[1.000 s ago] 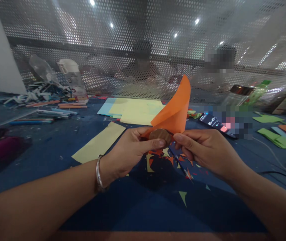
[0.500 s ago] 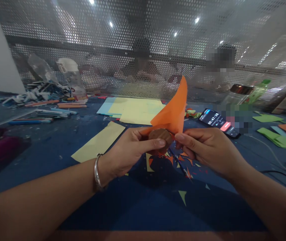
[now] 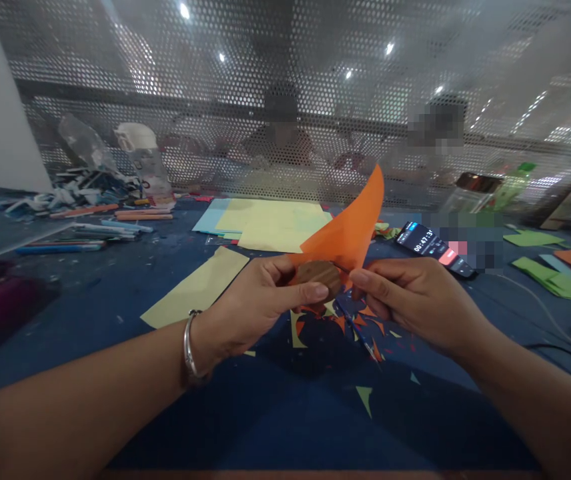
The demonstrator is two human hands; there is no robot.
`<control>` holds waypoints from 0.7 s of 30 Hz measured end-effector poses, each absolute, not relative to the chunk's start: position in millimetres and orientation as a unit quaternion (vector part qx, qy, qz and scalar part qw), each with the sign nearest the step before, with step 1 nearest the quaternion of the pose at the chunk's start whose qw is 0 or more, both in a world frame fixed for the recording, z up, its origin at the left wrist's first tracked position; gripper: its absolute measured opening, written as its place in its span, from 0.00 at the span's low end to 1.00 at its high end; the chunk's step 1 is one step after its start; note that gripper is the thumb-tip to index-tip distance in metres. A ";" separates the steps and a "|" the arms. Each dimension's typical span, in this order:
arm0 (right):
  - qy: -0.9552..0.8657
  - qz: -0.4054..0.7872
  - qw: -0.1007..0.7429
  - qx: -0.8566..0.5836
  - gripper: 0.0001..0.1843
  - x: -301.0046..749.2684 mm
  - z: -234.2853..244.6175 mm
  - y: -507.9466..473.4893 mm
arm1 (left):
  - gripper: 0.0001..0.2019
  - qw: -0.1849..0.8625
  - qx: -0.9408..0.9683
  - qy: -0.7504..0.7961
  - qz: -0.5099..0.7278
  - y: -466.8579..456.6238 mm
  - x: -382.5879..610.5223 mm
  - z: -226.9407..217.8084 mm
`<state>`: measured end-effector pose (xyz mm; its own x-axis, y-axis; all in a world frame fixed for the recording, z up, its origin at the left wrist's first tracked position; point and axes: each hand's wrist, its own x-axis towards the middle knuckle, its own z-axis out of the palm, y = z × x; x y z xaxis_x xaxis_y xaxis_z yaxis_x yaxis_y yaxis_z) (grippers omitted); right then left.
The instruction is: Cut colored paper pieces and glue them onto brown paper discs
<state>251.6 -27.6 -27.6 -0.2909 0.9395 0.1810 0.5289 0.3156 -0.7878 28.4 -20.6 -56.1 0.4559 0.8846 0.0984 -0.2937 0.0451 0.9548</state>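
Observation:
My left hand (image 3: 260, 303) is closed, thumb in front, on a round brown wooden disc (image 3: 318, 273) and the sheet of orange paper (image 3: 348, 230) behind it. The paper rises above the disc and curls to a pointed top. My right hand (image 3: 405, 293) is closed in a pinch at the disc's right side. From its fingertips a thin dark pen-like stick (image 3: 340, 267) reaches to the disc's upper edge; most of it is hidden by the fingers. Orange and yellow paper scraps (image 3: 378, 350) lie on the table below the hands.
Pale yellow and blue sheets (image 3: 270, 220) lie ahead, and a yellow strip (image 3: 198, 287) lies left. A phone (image 3: 435, 250) showing a timer lies to the right, near green paper (image 3: 555, 280). Pens (image 3: 83, 237), a bottle (image 3: 148, 163) and a purple pouch (image 3: 3, 300) stand left. A perforated screen (image 3: 195, 87) runs behind.
The orange paper's top has tipped slightly right and down. More of the disc's face shows, and the thin dark stick is clearer. Both hands stay nearly in place.

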 end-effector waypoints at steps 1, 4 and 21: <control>-0.743 0.308 0.332 -0.492 0.31 251.8 -27.3 -27.7 | 0.10 0.668 0.532 0.277 0.440 -20.2 28.2 -55.9; -0.746 0.306 0.330 -0.491 0.30 252.0 -25.9 -27.8 | 0.09 0.669 0.530 0.279 0.439 -19.6 27.8 -54.6; -0.773 0.280 0.306 -0.480 0.32 257.9 -27.3 -23.6 | 0.06 0.653 0.570 0.287 0.408 -17.0 24.6 -53.3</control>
<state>257.9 -23.6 -27.3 -0.3527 0.9133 0.2038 0.5705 0.3825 -0.7268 24.6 -17.0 -53.3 0.5029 0.8596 0.0901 -0.2053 0.0175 0.9786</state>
